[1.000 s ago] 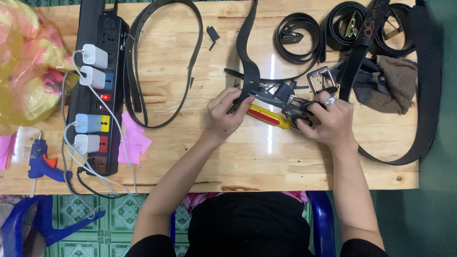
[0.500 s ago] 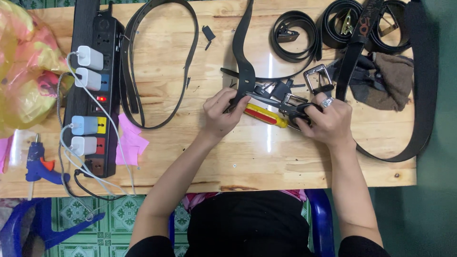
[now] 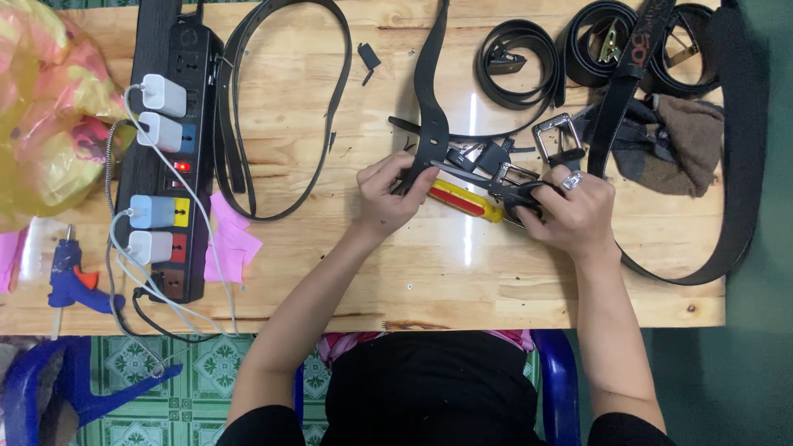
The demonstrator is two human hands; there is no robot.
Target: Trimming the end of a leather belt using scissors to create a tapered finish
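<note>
My left hand (image 3: 391,192) pinches the lower end of a black leather belt strap (image 3: 432,99) that runs up the wooden table (image 3: 429,272) toward the far edge. My right hand (image 3: 572,211), with a ring on one finger, grips the black strap end and metal buckle piece (image 3: 519,192) just right of it. Under and between the hands lies a tool with a yellow and red handle (image 3: 464,201). A loose silver buckle frame (image 3: 556,139) rests just above my right hand.
A black power strip (image 3: 169,157) with white chargers lies at the left, beside a looped belt (image 3: 285,107). Coiled belts (image 3: 520,62) and a brown cloth (image 3: 681,144) sit at the far right. A blue glue gun (image 3: 70,277), pink paper (image 3: 230,239) and a yellow bag (image 3: 45,116) are at the left.
The hands stay at the same spot on the belt and buckle. The view has drifted slightly, so things sit a little higher and further left in the picture.
</note>
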